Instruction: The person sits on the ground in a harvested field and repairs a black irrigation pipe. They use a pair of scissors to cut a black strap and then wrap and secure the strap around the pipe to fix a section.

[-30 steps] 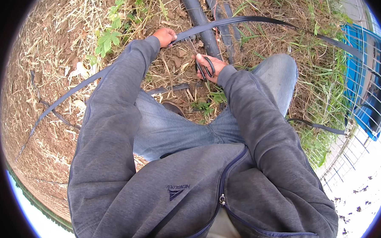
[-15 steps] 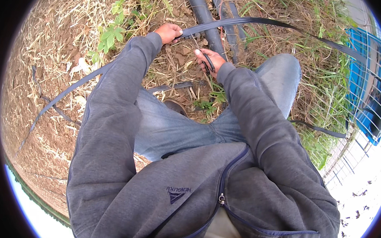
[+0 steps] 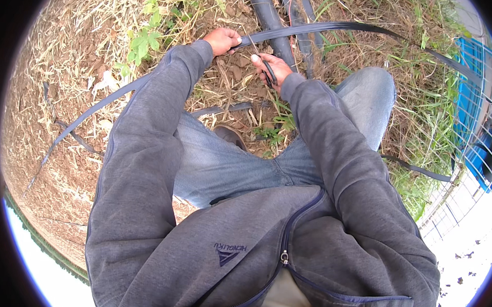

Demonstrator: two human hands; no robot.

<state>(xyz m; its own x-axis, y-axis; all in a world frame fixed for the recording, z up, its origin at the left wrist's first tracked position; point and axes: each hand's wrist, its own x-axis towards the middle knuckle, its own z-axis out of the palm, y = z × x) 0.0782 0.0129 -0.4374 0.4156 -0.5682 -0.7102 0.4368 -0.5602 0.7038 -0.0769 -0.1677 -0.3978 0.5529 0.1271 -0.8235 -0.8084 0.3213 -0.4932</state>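
Observation:
A long flat black strip, like drip tape (image 3: 317, 27), runs across the ground in an arc from the right towards the far left. My left hand (image 3: 223, 41) is closed, pinching the strip between thumb and fingers. Just right of it, my right hand (image 3: 274, 68) is wrapped round the black handles of a pair of scissors (image 3: 271, 76). Their thin blades point up and left and reach the strip beside my left fingertips. Whether the blades lie around the strip or only against it, I cannot tell.
Thick black pipes (image 3: 267, 20) lie beneath the strip at the top. Straw covers the soil (image 3: 69, 63) on the left, with a green leafy plant (image 3: 145, 42) near my left hand. On the right are grass, a wire fence and a blue object (image 3: 471, 97).
My right hand has moved slightly up, bringing the scissor blades from just below the strip onto it. My left hand keeps its pinch on the strip.

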